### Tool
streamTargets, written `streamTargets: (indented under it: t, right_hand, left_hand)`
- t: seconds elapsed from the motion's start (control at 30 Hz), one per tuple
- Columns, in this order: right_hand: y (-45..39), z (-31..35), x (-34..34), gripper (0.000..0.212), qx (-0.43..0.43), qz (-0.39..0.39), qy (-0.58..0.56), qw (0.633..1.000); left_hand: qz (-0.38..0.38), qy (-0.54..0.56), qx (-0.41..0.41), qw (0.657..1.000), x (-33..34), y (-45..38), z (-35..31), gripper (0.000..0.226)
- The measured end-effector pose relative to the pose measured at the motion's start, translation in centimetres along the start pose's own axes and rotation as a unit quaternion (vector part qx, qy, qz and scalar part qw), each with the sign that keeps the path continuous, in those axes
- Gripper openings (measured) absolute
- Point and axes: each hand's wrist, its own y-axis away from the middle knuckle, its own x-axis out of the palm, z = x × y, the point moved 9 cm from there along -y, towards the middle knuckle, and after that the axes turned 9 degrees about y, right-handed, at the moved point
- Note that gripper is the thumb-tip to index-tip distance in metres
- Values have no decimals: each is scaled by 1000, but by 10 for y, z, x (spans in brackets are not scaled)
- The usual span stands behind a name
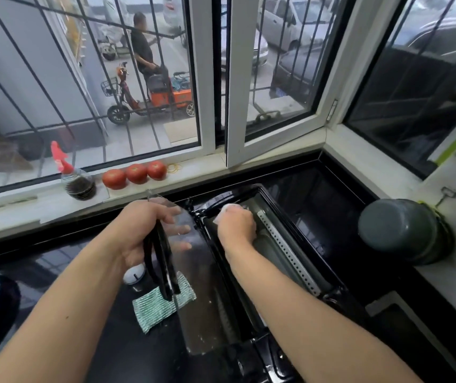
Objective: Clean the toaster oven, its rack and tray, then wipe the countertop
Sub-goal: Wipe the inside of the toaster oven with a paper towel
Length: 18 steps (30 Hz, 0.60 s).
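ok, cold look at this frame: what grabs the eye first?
Both bare forearms reaching into the centre: the left hand holds the glass door of the toaster oven by its black handle, and the right hand presses a white cloth inside the cavity. Behind them, three tomatoes line the windowsill. A green mesh scrubber lies on the black countertop.

Soft daylight pours in through the window; black surface shows glare, edges bend wide-angle, the hands are slightly motion-blurred.
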Motion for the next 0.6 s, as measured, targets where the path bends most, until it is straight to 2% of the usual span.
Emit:
streamTargets:
  t: [0.03, 0.1, 0.13, 0.2, 0.23, 0.3, 0.4, 0.53, 0.6]
  right_hand:
    - [10, 7, -1, 22, -38, -4, -30, 999]
    - [13, 1, 0, 22, -38, 17, -151, 988]
    - [9, -10, 2, 21, 15, 23, -252, 967]
    - [0, -43, 22, 16, 166, 62, -415, 892]
    - [-8, -60, 34, 18, 220, 81, -437, 868]
    - [-24, -84, 42, 20, 260, 82, -457, 847]
    - [-38, -104, 63, 26, 272, 90, -475, 832]
    - [-35, -100, 73, 35, 283, 108, -552, 777]
    - [-37, -101, 73, 29, 305, 96, -539, 779]
  left_hand:
    - [0, 0, -2, 1000, 0, 0, 0, 38]
    - [3, -2, -7, 1000, 4, 0, 1, 33]
    - [4, -4, -8, 1000, 5, 0, 1, 31]
    - [4, -4, -4, 1000, 6, 1, 1, 30]
    - [5, -1, -2, 1000, 5, 1, 0, 32]
    - [7, 4, 0, 1000, 4, 1, 1, 42]
    - [3, 13, 0, 1000, -1, 0, 2, 54]
    - [0, 17, -3, 1000, -6, 1, 2, 57]
    - [-3, 16, -4, 1000, -6, 1, 2, 57]
